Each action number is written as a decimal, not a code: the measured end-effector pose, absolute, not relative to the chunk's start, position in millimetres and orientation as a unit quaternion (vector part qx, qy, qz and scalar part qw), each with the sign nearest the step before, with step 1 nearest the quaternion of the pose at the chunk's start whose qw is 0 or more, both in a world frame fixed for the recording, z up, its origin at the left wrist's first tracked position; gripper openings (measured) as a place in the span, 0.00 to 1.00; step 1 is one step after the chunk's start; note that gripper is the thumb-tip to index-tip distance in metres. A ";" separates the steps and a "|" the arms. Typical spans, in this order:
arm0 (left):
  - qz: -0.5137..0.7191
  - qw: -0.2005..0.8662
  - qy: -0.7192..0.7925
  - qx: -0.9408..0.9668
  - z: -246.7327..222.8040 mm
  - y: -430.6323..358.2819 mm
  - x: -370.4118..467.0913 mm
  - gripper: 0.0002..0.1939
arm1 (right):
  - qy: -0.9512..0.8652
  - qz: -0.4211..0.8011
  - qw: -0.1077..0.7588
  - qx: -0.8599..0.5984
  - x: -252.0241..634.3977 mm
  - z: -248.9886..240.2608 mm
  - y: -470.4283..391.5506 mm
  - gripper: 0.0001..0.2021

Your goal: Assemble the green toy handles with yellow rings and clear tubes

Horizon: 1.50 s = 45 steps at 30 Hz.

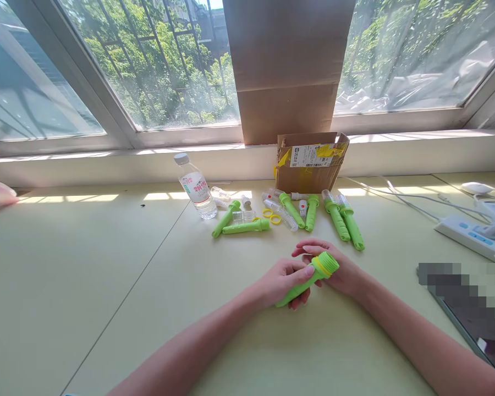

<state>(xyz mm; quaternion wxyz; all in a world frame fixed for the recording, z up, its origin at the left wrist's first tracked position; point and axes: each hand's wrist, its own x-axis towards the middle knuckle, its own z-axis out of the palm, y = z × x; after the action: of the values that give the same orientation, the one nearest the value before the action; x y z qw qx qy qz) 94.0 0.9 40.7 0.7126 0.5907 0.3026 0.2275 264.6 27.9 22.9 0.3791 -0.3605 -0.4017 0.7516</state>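
A green plastic handle (301,288) with a hollow, threaded end lies tilted in my left hand (284,279), thumb on top and fingers curled beneath. A yellow ring (323,267) sits around it just below the thread. My right hand (343,273) is behind the threaded end, its fingers parted and loosely bent; whether it touches the handle is hidden. Beyond my hands lie several more green handles (246,226), loose clear tubes (284,213), small white pieces (246,201) and yellow rings (275,219). Two handles (350,221) at the right carry clear tubes on their ends.
An upright water bottle (196,188) stands left of the parts. A cardboard box (307,179) rests against the wall below the window. To the right are a white power strip (466,234) with cables and a dark phone-like device (457,313).
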 end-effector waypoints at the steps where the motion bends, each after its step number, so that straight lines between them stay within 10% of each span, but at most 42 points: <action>1: 0.233 0.710 0.306 0.590 40.6 1.2 94.1 0.26 | -0.397 0.752 0.380 -0.363 264.4 22.9 28.3 0.10; 27: 0.498 0.643 0.387 0.434 28.0 13.3 98.6 0.19 | -0.414 0.737 0.443 -0.299 258.7 17.4 28.1 0.10; 37: 0.572 0.557 0.386 0.462 24.8 8.4 101.6 0.26 | -0.578 0.582 0.433 -0.373 246.6 9.7 15.8 0.36; 45: 0.571 0.505 0.411 0.501 22.6 10.5 100.6 0.22 | -0.607 0.579 0.401 -0.369 245.1 9.4 14.6 0.32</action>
<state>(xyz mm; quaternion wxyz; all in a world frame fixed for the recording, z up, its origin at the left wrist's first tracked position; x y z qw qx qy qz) 100.6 10.5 22.6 0.5047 0.5009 0.4109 0.5706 245.1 14.6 9.4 0.4011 -0.3686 -0.6070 0.5787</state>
